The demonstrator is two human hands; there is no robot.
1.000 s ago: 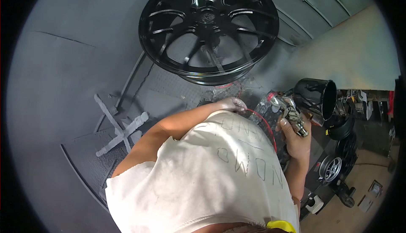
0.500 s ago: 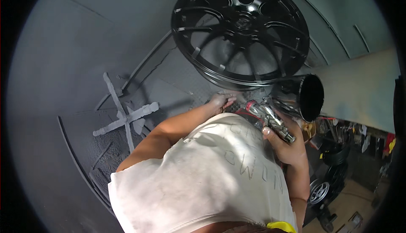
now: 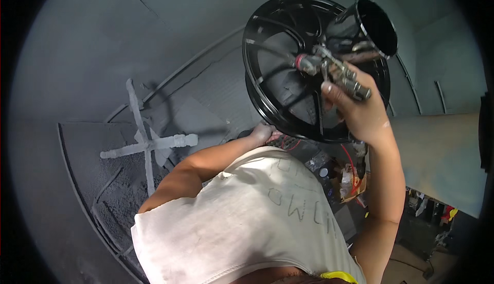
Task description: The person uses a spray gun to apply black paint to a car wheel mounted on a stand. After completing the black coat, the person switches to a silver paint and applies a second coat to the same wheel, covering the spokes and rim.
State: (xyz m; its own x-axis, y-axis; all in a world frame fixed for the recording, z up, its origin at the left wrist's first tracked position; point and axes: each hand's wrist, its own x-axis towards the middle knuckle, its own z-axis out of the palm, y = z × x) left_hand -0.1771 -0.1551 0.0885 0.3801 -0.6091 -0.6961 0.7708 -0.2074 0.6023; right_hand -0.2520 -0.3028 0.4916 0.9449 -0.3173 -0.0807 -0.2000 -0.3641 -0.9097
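Note:
A glossy black spoked wheel rim [image 3: 262,98] stands raised in front of me, tilted toward me. My right hand [image 3: 368,111] is wrapped round a metal spray gun [image 3: 337,73] with a red ring at its nozzle end. A wide dark cup [image 3: 343,28] sits on the gun, its round mouth facing right. Gun and cup overlap the right part of the wheel in the picture, and the nozzle points left across the spokes. My left hand [image 3: 264,133] is low by the wheel's bottom edge, fingers curled closed; what they hold, if anything, is hidden.
At left, a grey-coated cross-shaped stand [image 3: 172,142] is near a rough dark patch of floor [image 3: 121,196]. A red hose [image 3: 352,161] hangs below the wheel, near a cardboard box [image 3: 360,187] of clutter. Grey walls curve around; a pale panel [image 3: 442,155] stands at right.
My right hand has lifted the spray gun up and forward, from beside my body to over the wheel. The wheel now appears turned and farther right. My left hand stays low, its fingers more curled.

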